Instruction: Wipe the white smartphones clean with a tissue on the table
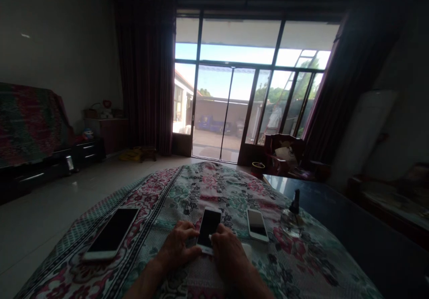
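A white-framed smartphone [208, 227] lies face up with a dark screen on the floral quilted cover [167, 200], between my two hands. My left hand [177, 245] grips its left edge. My right hand [229, 256] grips its lower right edge, and a small white piece shows at the fingertips. A white rectangular item [246, 250] lies partly under my right hand. Farther left lies a larger phone [111, 233] with a black screen. To the right of my right hand lies a smaller white phone [257, 225], with its screen partly reflecting light.
A clear glass bottle-like object [291, 218] with a dark top stands at the cover's right side, near a dark glass-topped table [318, 200]. Tiled floor [43, 205] lies to the left. Beyond stand a draped sofa [30, 124], a wooden armchair [284, 153] and glass doors [217, 111].
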Tool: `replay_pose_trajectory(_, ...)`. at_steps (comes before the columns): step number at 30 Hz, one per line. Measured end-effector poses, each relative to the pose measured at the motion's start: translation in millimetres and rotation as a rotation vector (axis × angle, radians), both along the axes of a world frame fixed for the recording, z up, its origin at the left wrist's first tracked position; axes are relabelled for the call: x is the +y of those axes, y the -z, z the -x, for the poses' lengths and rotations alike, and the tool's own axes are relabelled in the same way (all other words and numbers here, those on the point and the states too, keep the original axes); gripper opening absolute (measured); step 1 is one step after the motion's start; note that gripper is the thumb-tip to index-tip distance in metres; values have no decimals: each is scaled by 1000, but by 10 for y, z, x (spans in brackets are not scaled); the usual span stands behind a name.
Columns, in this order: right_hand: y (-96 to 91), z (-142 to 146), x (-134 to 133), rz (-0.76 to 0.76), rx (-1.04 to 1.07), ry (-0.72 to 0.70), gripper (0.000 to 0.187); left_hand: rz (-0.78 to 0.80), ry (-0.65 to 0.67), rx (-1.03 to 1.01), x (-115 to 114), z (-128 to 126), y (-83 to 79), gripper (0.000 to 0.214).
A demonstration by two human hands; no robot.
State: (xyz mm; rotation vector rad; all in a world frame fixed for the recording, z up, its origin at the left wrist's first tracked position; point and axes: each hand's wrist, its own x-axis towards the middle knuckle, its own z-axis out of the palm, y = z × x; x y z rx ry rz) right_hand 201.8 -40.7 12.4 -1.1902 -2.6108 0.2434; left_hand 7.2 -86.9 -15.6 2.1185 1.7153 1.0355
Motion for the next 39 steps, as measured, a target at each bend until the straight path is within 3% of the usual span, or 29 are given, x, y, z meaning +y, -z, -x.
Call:
replay_pose_trajectory(15,-17,265,816,-92,-59,101,32,5,-8,21,10,12,74,32)
replay_pose_trajectory(19,-4,336,907,-103,-64,118,32,-9,-14,26,16,10,110,31)
replay_pose_trajectory(23,-15,320,791,-128,-63,100,31,-13,-23,19,12,12,113,32)
replay_pose_trajectory(34,102,16,22,-179,58,-4,22,-11,-40,20,2,-2,120,33)
replay_pose_trajectory(39,73,28,49,-175,49,5,24,-5,-47,21,5,0,140,34)
